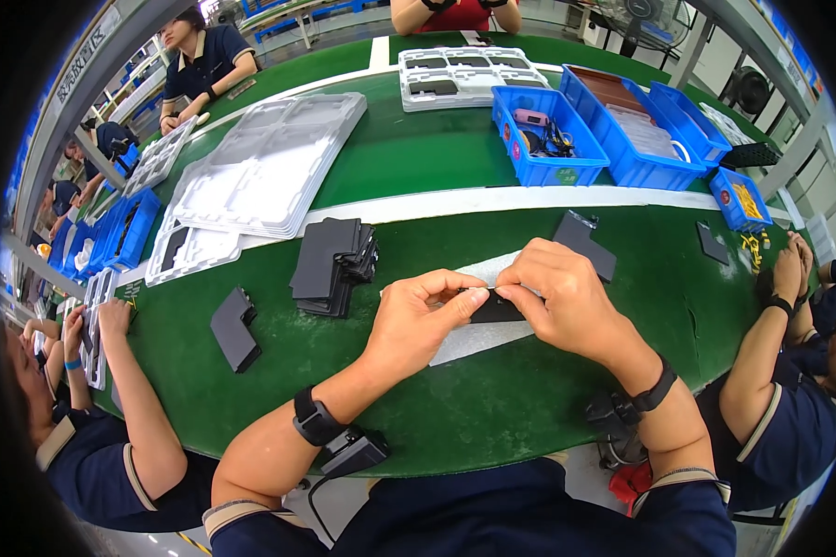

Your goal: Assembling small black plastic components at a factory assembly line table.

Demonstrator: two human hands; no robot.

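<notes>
My left hand (413,316) and my right hand (562,297) meet in front of me, thumbs and forefingers pinched closed. Whatever is between their tips is too small to make out. Just beneath them lies a flat black piece (497,314), partly hidden by my fingers, on a whitish sheet (464,349). Beyond my right hand rests a dark L-shaped flat part (589,245). To the left of my hands stands an uneven stack of similar dark parts (323,269). One more L-shaped part (236,330) lies alone farther left.
White moulded trays (269,167) are piled at the back left; another white tray (469,91) holds dark parts. Blue bins (557,174) stand at the back right. A small dark piece (712,243) lies near a co-worker's hands (794,265). Other people sit around the green table (418,418).
</notes>
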